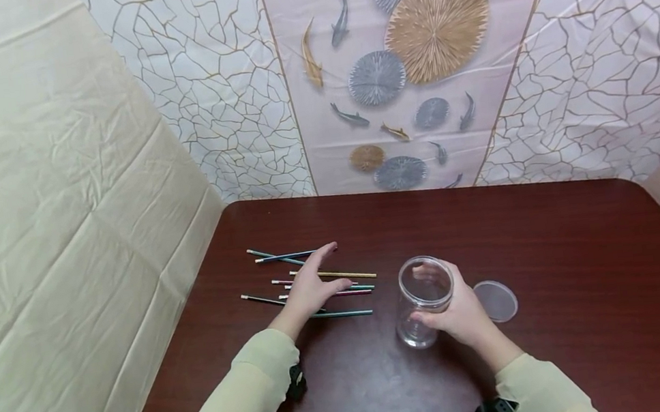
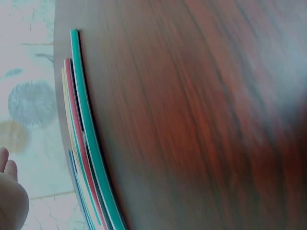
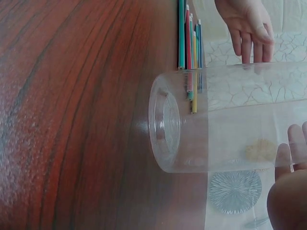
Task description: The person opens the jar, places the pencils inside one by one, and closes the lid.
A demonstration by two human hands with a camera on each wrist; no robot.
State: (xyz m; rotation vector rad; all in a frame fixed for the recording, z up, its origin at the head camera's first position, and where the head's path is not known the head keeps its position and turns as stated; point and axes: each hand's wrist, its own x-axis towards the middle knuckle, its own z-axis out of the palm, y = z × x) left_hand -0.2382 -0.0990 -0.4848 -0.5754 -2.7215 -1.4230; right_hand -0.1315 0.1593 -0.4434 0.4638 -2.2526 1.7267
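Observation:
My right hand [image 1: 465, 309] grips a clear, lidless jar [image 1: 413, 316], thumb on the near side and fingers round the far side. The jar stands nearly upright with its open mouth upward; no contents show through its wall. Above a loose spread of slim pencils, my left hand [image 1: 308, 292] reaches with fingers extended and thumb apart, holding nothing. Among them are a teal pencil [image 1: 349, 313] nearest me, a yellow pencil [image 1: 353, 274] farther back and a blue pencil [image 1: 287, 256]. Several have white ends pointing left. In the right wrist view the left hand [image 3: 249, 28] hangs above the pencils.
A round translucent lid [image 1: 496, 301] lies flat on the dark wooden table [image 1: 593, 283], just right of the jar. Patterned cloth [image 1: 230, 94] hangs behind the table's far edge, and a plain cream cloth [image 1: 57, 198] runs along the left side.

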